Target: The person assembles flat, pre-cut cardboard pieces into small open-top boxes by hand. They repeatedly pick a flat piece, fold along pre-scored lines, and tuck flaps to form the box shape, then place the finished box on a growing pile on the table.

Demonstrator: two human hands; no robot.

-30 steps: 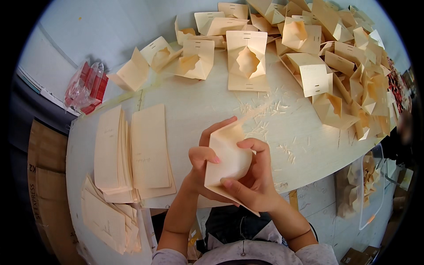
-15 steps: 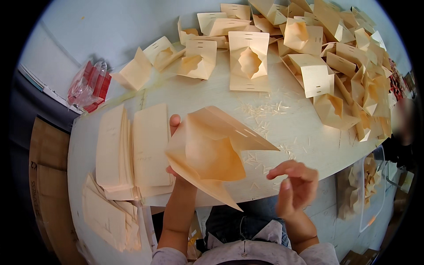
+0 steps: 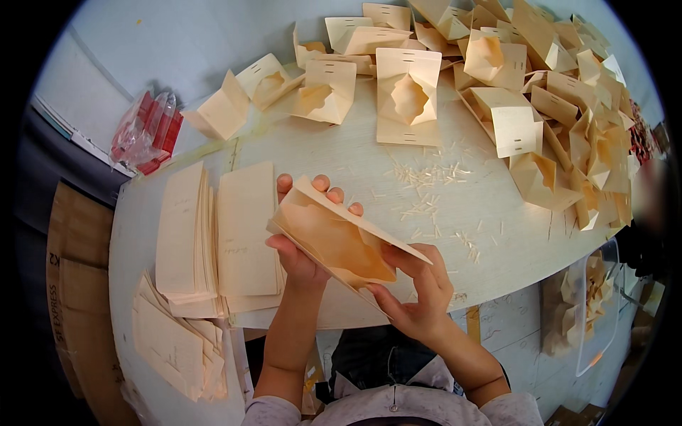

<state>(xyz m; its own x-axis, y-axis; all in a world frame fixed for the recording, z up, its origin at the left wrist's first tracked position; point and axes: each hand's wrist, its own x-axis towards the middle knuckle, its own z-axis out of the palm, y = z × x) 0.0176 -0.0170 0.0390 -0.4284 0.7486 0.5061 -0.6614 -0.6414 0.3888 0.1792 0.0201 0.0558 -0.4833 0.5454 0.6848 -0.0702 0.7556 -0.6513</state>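
Observation:
Between my two hands is a tan folded card box (image 3: 334,245), tilted above the near part of the table, its wavy-edged opening facing me. My left hand (image 3: 302,259) wraps round its left end, thumb on the near panel and fingertips showing past the far panel. At the right end my right hand (image 3: 419,291) pinches it, with the thumb on the near edge and fingers reaching inside the opening. Flat card sheets (image 3: 246,231) are stacked just left of my left hand. Thin paper offcuts (image 3: 426,174) lie scattered beyond the box.
Many folded card pieces (image 3: 408,99) stand along the back and heap up at the right of the table (image 3: 334,160). More flat sheets (image 3: 170,341) lie at the near left. A red plastic-wrapped pack (image 3: 145,135) sits at the left rear; a clear bin (image 3: 586,305) stands lower right.
My right hand has moved left and taken hold of the box's right end. The box's panels have come closer together, and my left fingers now show over the far panel.

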